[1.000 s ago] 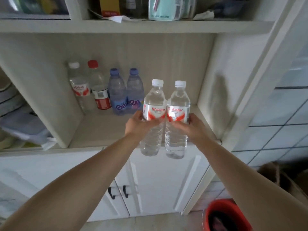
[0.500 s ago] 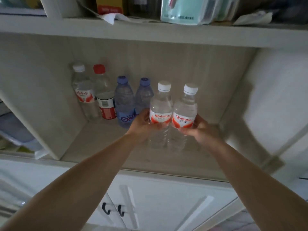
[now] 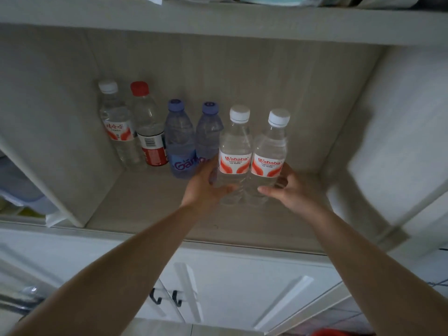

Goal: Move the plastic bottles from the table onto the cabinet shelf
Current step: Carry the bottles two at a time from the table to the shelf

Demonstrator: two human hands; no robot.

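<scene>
Two clear Wahaha bottles with white caps stand side by side inside the cabinet shelf (image 3: pixel 145 204). My left hand (image 3: pixel 206 187) grips the lower body of the left bottle (image 3: pixel 234 146). My right hand (image 3: pixel 288 190) grips the lower body of the right bottle (image 3: pixel 270 151). Whether their bases touch the shelf floor is hidden by my hands. Along the back wall to the left stand a white-capped bottle (image 3: pixel 116 127), a red-capped bottle (image 3: pixel 149 127) and two blue bottles (image 3: pixel 179 141) (image 3: pixel 208 134).
The shelf has a side wall (image 3: pixel 48 132) on the left and another (image 3: pixel 388 122) on the right, with bare floor in front. An upper shelf board (image 3: pixel 218 18) runs overhead. White cabinet doors with dark handles (image 3: pixel 167 298) lie below. A red bucket rim (image 3: pixel 332 332) shows at the bottom.
Both hands have carried the two Wahaha bottles forward from in front of the cabinet into the shelf, beside the blue bottles. The camera has moved closer.
</scene>
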